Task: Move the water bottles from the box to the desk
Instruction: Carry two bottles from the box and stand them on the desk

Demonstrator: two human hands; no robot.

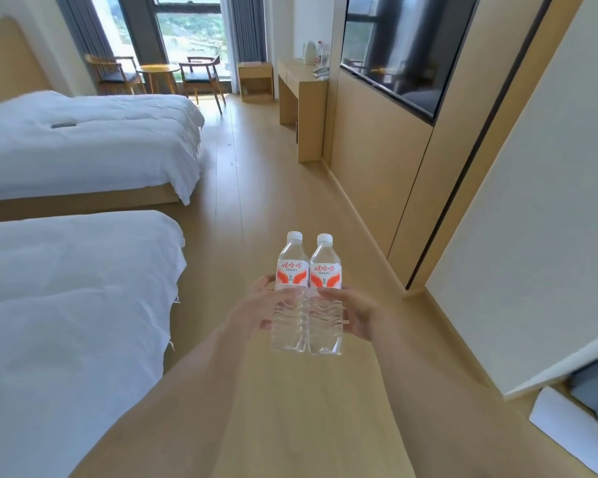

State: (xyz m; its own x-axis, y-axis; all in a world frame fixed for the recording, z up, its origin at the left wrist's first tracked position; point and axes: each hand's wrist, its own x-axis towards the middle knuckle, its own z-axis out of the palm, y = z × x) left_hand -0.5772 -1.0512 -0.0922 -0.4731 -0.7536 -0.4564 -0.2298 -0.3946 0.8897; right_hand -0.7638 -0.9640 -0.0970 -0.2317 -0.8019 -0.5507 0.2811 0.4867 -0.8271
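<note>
Clear bottles (308, 298) between outstretched hands (256, 310)

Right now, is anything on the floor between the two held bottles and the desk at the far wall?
Nothing visible. The left bottle and right bottle are held up side by side, and the wooden floor runs bare to the desk, past the beds.

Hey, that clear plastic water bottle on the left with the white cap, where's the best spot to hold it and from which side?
Probably the ribbed lower body of the left clear plastic water bottle, below its orange label, taken from its outer left side, as the left hand does. It stands upright, and the right water bottle, held by the right hand, blocks its inner side.
</note>
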